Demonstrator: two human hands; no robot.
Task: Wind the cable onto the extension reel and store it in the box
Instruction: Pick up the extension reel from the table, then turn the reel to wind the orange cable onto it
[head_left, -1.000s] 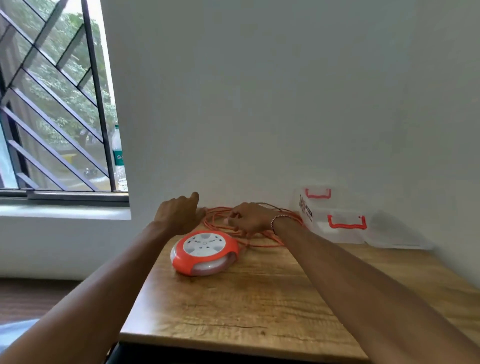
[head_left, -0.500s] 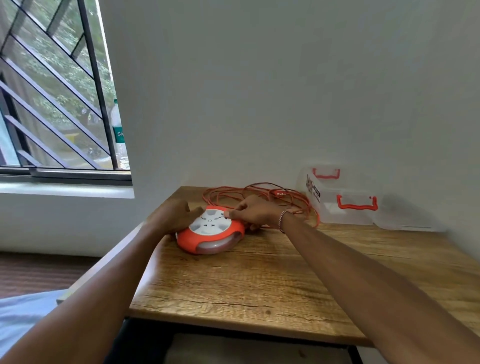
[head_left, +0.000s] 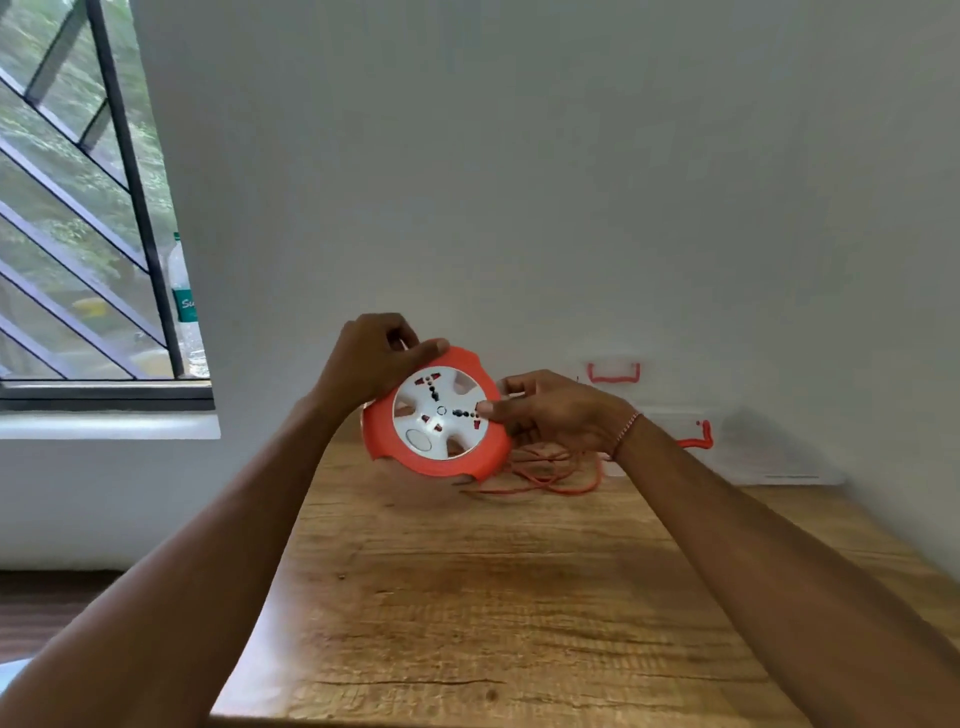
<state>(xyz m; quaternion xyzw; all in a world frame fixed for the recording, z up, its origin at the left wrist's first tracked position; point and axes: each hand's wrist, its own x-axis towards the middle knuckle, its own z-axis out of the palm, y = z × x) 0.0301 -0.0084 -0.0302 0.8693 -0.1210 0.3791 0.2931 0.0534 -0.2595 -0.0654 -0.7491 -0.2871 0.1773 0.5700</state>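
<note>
- Extension reel: orange rim, white socket face tilted toward the camera, held above the desk.
- Left hand: grips the reel's upper-left rim.
- Right hand: grips the right rim, thumb on the socket face.
- Cable: loose orange loops on the desk behind the reel.
- Box: clear, red handles, against the wall.

Home room; barred window, plain white wall, wooden table
</note>
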